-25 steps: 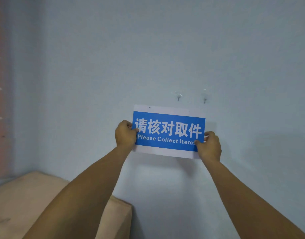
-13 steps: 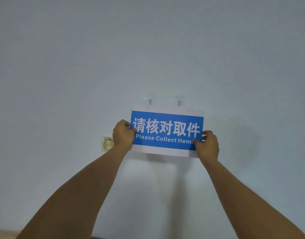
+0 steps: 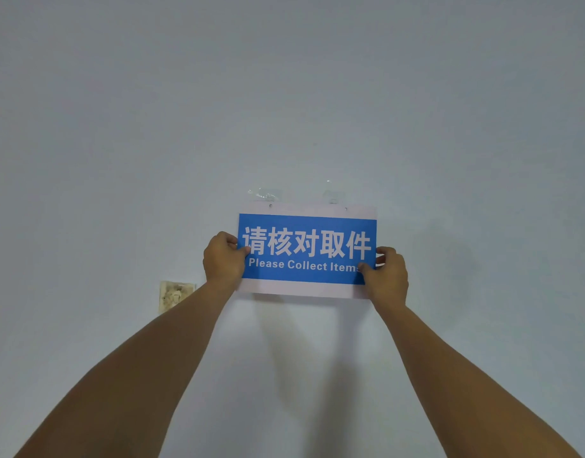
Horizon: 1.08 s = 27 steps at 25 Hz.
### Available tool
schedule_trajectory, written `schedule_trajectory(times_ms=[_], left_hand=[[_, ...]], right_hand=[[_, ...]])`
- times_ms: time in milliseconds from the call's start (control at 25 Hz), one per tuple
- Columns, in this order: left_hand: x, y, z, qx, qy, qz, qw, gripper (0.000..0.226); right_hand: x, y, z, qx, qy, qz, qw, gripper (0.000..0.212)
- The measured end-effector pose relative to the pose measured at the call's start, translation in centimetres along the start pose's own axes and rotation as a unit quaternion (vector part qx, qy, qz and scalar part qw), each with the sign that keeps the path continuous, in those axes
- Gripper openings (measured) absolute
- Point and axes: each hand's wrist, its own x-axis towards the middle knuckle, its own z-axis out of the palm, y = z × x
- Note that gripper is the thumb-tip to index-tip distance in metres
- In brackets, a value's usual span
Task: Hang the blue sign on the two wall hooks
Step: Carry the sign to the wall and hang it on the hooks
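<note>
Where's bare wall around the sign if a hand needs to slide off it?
Wall is bare right of the right hand, below the blue sign between the forearms, and above. Crowded: the hooks at its top edge; wall plate beside the left hand.

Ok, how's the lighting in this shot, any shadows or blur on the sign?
Head view: dim, even, bluish light; the blue sign reads sharp; soft shadows of sign and arms fall on the wall below it; the clear hooks are faint; edges look mildly wide-angle stretched.
</note>
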Motion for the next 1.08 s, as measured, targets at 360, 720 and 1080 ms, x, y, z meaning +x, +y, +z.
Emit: schedule_trajectory(times_ms=[360, 720, 1080], left_hand=[[2.4, -1.0, 0.8, 0.016, -0.010, 0.005, 1.000, 0.024], [3.0, -2.9, 1.3, 0.017, -0.029, 0.002, 0.999, 0.025], [2.4, -3.3, 2.4, -0.032, -0.035, -0.025, 0.999, 0.028]], right_hand=[[0.8, 0.2, 1.6, 0.018, -0.005, -0.010, 1.000, 0.046], [0.4, 1.5, 2.7, 0.009, -0.005, -0.013, 1.000, 0.048], [1.6, 0.1, 1.4, 0.003, 0.019, -0.041, 0.999, 0.044]])
